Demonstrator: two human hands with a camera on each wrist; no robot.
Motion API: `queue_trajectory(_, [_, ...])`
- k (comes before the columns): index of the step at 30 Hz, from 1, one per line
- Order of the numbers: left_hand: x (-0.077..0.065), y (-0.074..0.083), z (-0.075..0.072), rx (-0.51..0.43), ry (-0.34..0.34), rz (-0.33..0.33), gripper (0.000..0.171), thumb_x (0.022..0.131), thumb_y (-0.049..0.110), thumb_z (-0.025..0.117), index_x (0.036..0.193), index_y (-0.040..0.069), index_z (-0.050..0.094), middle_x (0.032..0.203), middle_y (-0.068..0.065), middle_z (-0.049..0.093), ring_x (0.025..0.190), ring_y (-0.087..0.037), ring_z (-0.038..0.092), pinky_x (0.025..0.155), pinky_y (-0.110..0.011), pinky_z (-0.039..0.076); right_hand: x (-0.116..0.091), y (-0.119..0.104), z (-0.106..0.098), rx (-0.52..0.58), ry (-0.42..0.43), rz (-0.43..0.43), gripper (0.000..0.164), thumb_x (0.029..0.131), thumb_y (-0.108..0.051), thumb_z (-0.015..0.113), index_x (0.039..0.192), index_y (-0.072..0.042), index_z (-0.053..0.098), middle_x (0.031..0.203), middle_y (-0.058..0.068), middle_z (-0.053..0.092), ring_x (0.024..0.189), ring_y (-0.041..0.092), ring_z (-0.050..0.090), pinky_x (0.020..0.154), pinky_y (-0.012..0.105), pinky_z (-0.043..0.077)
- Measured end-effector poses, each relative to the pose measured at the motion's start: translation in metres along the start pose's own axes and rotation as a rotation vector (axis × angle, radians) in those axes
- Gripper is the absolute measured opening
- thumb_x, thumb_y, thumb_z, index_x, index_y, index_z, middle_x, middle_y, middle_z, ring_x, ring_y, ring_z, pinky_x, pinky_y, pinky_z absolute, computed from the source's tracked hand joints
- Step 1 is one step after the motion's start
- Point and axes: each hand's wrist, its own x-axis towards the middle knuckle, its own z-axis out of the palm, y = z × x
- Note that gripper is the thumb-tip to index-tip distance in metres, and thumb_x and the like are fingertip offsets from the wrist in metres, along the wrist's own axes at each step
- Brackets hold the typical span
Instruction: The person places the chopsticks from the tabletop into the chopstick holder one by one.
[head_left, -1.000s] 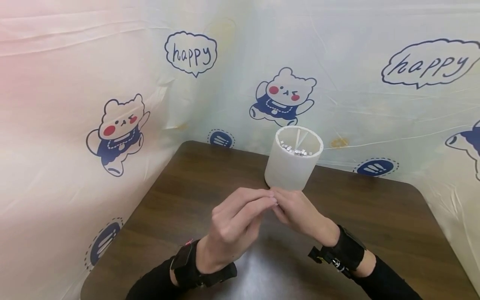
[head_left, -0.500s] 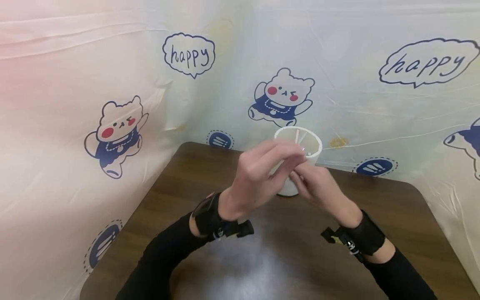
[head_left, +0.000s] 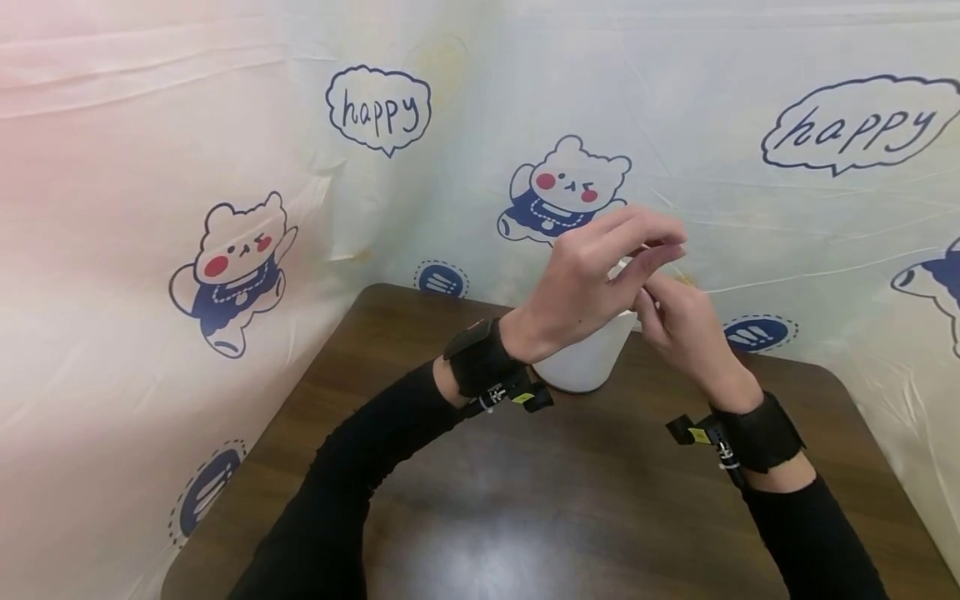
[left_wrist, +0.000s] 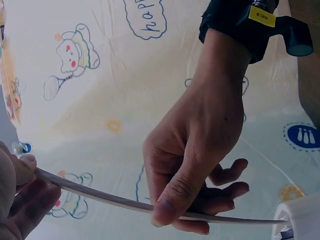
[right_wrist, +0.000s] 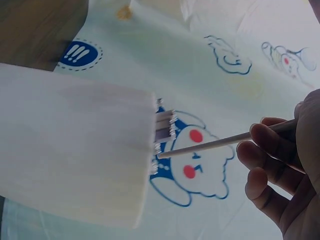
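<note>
A thin pale stick (left_wrist: 100, 196) runs between both hands. My left hand (head_left: 592, 279) pinches its upper end between thumb and fingers, at the edge of the left wrist view. Further along, the thumb and fingers of my right hand (head_left: 690, 333) pinch it. The stick's lower tip (right_wrist: 162, 155) lies at the mouth of a white cup (right_wrist: 75, 145); I cannot tell whether it is inside. In the head view the hands hide most of the stick and the rim of the cup (head_left: 588, 358). Small pale and silvery pieces (right_wrist: 165, 125) show at the cup's mouth, their kind unclear.
The cup stands near the back edge of a dark brown table (head_left: 525, 475). Printed sheeting (head_left: 450, 183) with bear drawings and "happy" bubbles hangs close behind and to the left. Black straps (head_left: 761, 433) carry cameras on both wrists.
Both hands have risen and moved right and away, from in front of the cup to above its mouth. The left hand now covers the rim. The cup shows no clear movement.
</note>
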Motion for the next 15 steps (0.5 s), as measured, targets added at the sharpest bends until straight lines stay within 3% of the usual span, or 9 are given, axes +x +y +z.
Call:
queue_trajectory(8, [-0.007,-0.014,0.013,0.006,-0.015,-0.006,0.015,0.098,0.009,0.066,0.108,0.000,0.071,0.105,-0.010,0.074,0.100,-0.013,0.068,0.096,-0.010,0.050,-0.008,0.012,0.010,0.008,-0.033,0.048,0.004,0.098,-0.001,0.058,0.095,-0.001,0.061,0.070,0.007,0.050,0.064,0.013,0.044,0.063,0.017,0.033])
queue_trajectory(15, [-0.016,-0.031,0.024,0.036,-0.044,-0.052,0.012,0.098,0.009,0.066,0.105,0.001,0.070,0.100,-0.009,0.072,0.091,-0.012,0.066,0.087,-0.006,0.049,-0.012,0.018,0.018,0.024,-0.049,0.099,0.008,0.099,-0.004,0.059,0.092,-0.003,0.060,0.070,0.005,0.051,0.062,0.011,0.041,0.061,0.019,0.031])
